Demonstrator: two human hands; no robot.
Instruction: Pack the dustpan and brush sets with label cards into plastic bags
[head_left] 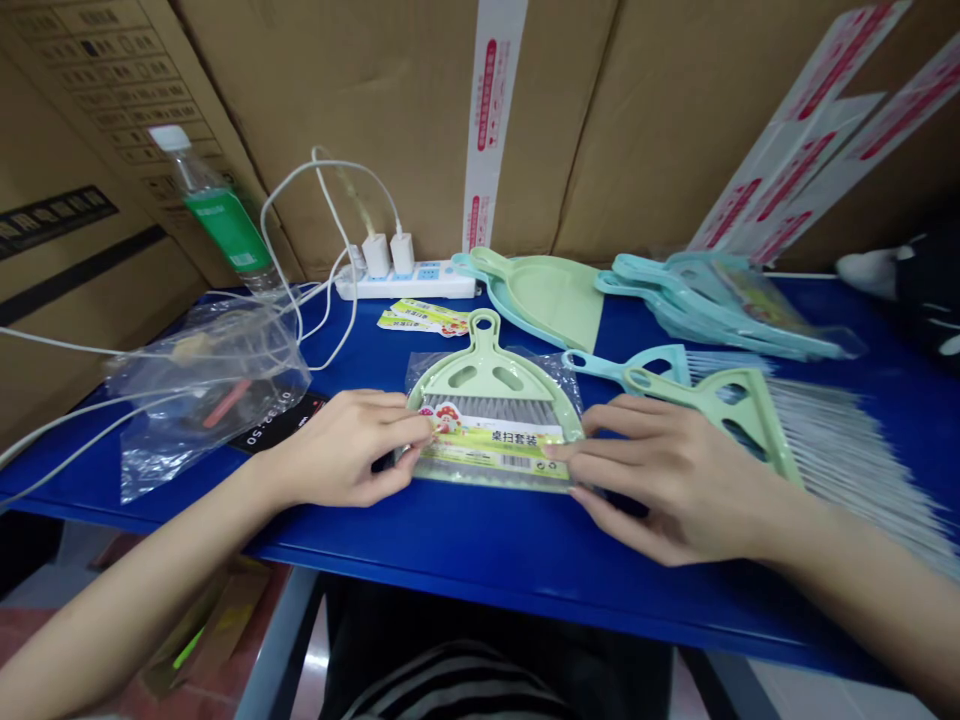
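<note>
A light green dustpan and brush set [491, 375] lies in clear plastic on the blue table, handle pointing away from me. The brush's grey bristles show above a printed label card [487, 455] with a red mushroom picture, which runs across the pan. At the set's left edge, my left hand [349, 445] is closed, thumb and fingers pinching by the label's end. My right hand [675, 475] grips the right edge, its fingertips on the label's other end and its thumb below. Just right of it lie a green brush [720, 400] and a blue brush [630, 368], partly hidden by the hand.
Behind lie two label cards [420, 318], a loose green dustpan [551, 295] over a blue one, and bagged blue dustpan sets [727, 300]. A power strip [420, 283] with white cables, a bottle [225, 220], clear plastic bags [210, 370] and a black screen [274, 425] are at left.
</note>
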